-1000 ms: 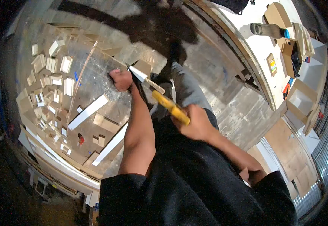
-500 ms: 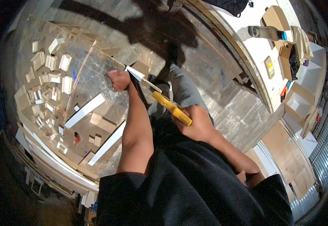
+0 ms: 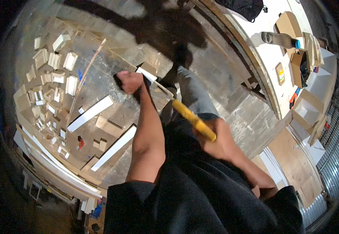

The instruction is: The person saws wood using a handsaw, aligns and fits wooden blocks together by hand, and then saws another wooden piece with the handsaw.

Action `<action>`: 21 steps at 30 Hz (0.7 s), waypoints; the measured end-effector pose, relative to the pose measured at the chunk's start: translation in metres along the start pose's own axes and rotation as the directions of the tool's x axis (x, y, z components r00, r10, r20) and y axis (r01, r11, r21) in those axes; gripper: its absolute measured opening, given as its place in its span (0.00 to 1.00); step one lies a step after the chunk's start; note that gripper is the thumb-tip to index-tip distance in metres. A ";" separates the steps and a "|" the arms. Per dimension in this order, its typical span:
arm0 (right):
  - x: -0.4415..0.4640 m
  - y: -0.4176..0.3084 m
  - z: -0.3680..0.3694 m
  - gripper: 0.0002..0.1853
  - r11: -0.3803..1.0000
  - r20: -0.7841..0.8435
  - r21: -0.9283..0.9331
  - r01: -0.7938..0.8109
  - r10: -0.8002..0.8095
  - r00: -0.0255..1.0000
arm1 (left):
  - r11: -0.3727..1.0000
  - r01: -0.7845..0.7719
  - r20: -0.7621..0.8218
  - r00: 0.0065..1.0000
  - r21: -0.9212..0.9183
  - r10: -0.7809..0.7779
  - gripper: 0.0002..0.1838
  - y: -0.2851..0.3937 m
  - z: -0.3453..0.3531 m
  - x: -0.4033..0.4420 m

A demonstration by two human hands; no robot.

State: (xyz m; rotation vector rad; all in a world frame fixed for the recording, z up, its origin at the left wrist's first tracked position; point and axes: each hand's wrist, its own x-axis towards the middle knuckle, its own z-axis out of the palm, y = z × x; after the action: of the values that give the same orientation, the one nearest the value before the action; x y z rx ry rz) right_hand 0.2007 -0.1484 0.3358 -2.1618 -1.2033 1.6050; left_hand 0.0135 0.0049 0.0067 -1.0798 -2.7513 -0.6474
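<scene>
My right hand [image 3: 219, 140] is closed round the yellow handle [image 3: 191, 117] of a tool, perhaps a saw, whose thin blade [image 3: 164, 89] points up and left. The blade meets the end of a white-faced board [image 3: 146, 74] beside my left wrist. My left hand [image 3: 130, 82] is curled in a fist over the work surface, left of that board; what it holds, if anything, is hidden. Two long white strips [image 3: 90, 114] lie on the left, with a tan board piece [image 3: 109, 126] between them.
Many small wooden blocks [image 3: 55, 60] lie scattered at the left, beside a thin wooden strip [image 3: 87, 72]. On the white table [image 3: 269, 64] at the right are a bottle [image 3: 279, 39], an open cardboard box [image 3: 288, 25] and a black bag. Wooden panels [image 3: 292, 156] stand lower right.
My right hand and the yellow handle have moved down and right, away from my left hand. More of the blade shows past the board. My left hand stays closed near the same spot.
</scene>
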 end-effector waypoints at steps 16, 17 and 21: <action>-0.001 0.004 -0.015 0.16 0.999 0.046 -0.013 -0.035 0.035 0.998 | 1.000 0.000 -0.028 1.000 -0.007 0.000 0.12 0.001 0.002 0.002; -0.005 0.005 -0.016 0.16 0.994 0.077 0.072 -0.088 0.082 0.994 | 0.998 -0.033 -0.086 0.996 0.052 0.038 0.11 0.000 0.004 0.001; 0.021 0.027 0.027 0.14 0.987 0.030 -0.154 0.049 -0.045 0.999 | 0.999 -0.031 -0.056 0.998 -0.024 0.029 0.08 -0.012 0.003 -0.001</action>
State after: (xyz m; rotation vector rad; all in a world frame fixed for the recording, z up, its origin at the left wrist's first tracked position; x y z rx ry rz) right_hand 0.1924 -0.1595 0.2946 -2.1911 -1.4197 1.5737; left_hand 0.0059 -0.0022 -0.0004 -1.0886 -2.6815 -0.6987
